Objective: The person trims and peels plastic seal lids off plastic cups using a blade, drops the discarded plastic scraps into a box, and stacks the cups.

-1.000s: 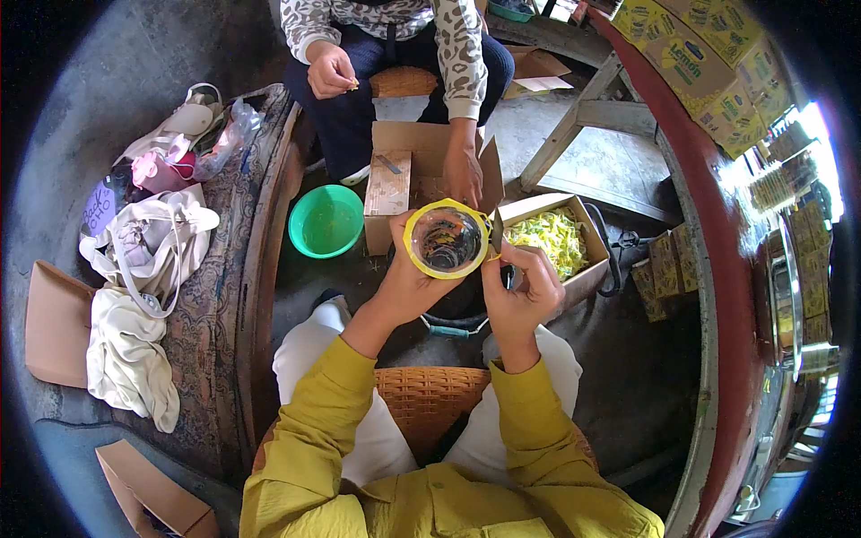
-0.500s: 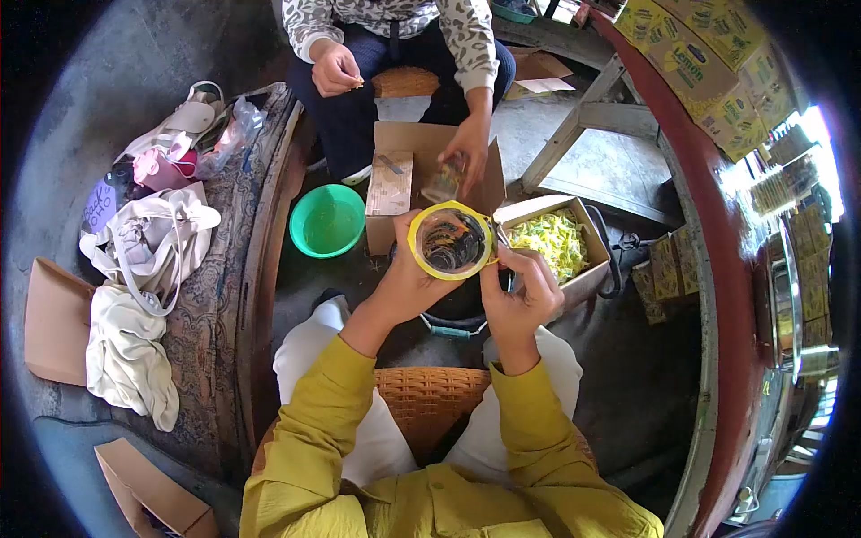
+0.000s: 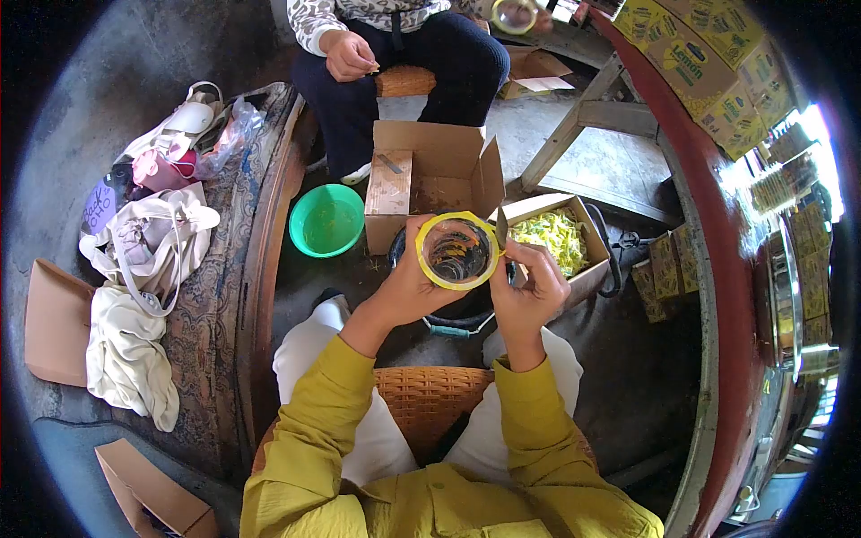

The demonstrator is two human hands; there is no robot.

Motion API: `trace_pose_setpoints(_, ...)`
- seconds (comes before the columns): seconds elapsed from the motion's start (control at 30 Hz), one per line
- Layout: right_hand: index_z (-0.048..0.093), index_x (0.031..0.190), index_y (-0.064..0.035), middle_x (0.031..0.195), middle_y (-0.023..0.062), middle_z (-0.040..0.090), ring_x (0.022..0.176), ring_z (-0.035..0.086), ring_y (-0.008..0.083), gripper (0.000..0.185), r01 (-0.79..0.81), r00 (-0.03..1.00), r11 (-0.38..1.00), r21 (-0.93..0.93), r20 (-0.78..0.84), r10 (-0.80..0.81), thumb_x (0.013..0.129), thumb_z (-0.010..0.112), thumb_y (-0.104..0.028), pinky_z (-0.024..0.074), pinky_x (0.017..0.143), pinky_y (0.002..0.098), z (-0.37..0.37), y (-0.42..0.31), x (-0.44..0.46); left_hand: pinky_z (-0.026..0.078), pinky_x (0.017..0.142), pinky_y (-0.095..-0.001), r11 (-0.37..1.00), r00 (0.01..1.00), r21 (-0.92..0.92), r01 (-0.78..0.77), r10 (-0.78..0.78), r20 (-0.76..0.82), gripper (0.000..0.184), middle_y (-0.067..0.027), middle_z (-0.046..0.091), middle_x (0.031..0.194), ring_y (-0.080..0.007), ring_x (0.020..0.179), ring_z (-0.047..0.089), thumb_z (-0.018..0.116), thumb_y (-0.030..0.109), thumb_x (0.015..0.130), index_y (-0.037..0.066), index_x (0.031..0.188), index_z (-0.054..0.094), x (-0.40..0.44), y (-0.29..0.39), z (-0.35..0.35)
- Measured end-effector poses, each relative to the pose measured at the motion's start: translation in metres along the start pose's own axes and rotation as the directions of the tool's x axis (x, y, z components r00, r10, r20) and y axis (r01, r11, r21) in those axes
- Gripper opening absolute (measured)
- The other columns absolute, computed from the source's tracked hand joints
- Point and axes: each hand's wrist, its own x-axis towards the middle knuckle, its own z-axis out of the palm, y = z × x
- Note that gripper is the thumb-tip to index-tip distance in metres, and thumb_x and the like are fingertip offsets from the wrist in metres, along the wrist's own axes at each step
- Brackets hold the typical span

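Note:
A clear round container with a yellow rim (image 3: 457, 252) is gripped by my left hand (image 3: 408, 282), its round face turned up towards me. My right hand (image 3: 527, 289) pinches a small blade (image 3: 501, 228) at the right side of the yellow rim. Below the container is a dark bucket with a light blue handle grip (image 3: 449, 331). Just right of my right hand stands a cardboard box (image 3: 587, 280) holding yellow-green strips (image 3: 549, 242).
Opposite sits a person in dark trousers, one hand (image 3: 348, 56) on the knee, the other raising a clear container (image 3: 514, 15). An open cardboard box (image 3: 432, 141) and a green basin (image 3: 326, 221) stand between us. Bags (image 3: 159, 230) lie on the left bench.
The other person's hand has lifted a clear container out of the open box and moved it up to the right. My container has shifted slightly down and right, and the blade is more upright.

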Motion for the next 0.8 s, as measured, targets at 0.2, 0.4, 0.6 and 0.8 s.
trace_pose_setpoints(0.2,0.063,0.076,0.0014,0.066,0.0105,0.062,0.057,0.059,0.0138,0.016,-0.032,0.999,0.998,0.045,-0.009,0.033,0.062,0.067,0.006,0.0452,0.054,0.0216,0.001,0.0023,-0.0025,0.035,0.094,-0.0318,0.995,1.0,-0.095,-0.016,0.014,-0.025,0.069,-0.0113,0.043,0.115,-0.0184,0.111,0.043,0.07,0.005,0.069,0.005,0.119,0.024,0.0029,0.0027,0.0001)
trace_pose_setpoints(0.4,0.063,0.075,0.0015,0.065,0.0102,0.061,0.056,0.059,0.0135,0.014,-0.047,0.999,0.994,0.101,-0.01,0.048,0.062,0.066,0.006,0.0449,0.052,0.0214,0.0038,0.0013,-0.0046,0.036,0.094,-0.0318,0.996,0.999,-0.086,0.019,-0.023,-0.046,0.067,-0.0103,0.042,0.117,-0.0187,0.11,0.043,0.067,0.003,0.07,0.003,0.123,0.026,-0.0003,0.0054,-0.0033)
trace_pose_setpoints(0.6,0.062,0.075,0.0022,0.065,0.0113,0.061,0.057,0.059,0.0144,0.014,-0.001,1.0,0.994,0.106,-0.028,0.004,0.062,0.066,0.007,0.0453,0.053,0.0218,0.0023,-0.0033,-0.0047,0.036,0.093,-0.0318,0.993,0.996,-0.117,0.018,-0.028,-0.087,0.066,-0.0108,0.041,0.117,-0.0192,0.11,0.043,0.067,0.003,0.07,0.003,0.122,0.025,0.0004,0.0015,-0.0043)
trace_pose_setpoints(0.8,0.062,0.075,0.0021,0.066,0.0113,0.06,0.058,0.06,0.016,0.015,-0.011,1.0,0.996,0.094,0.014,0.01,0.062,0.066,0.007,0.0465,0.054,0.0231,0.0046,-0.0059,-0.0076,0.037,0.092,-0.0314,0.998,0.992,-0.07,0.0,-0.009,-0.123,0.066,-0.0122,0.041,0.115,-0.0189,0.11,0.043,0.068,0.003,0.069,0.004,0.119,0.025,0.0011,0.0007,-0.0039)
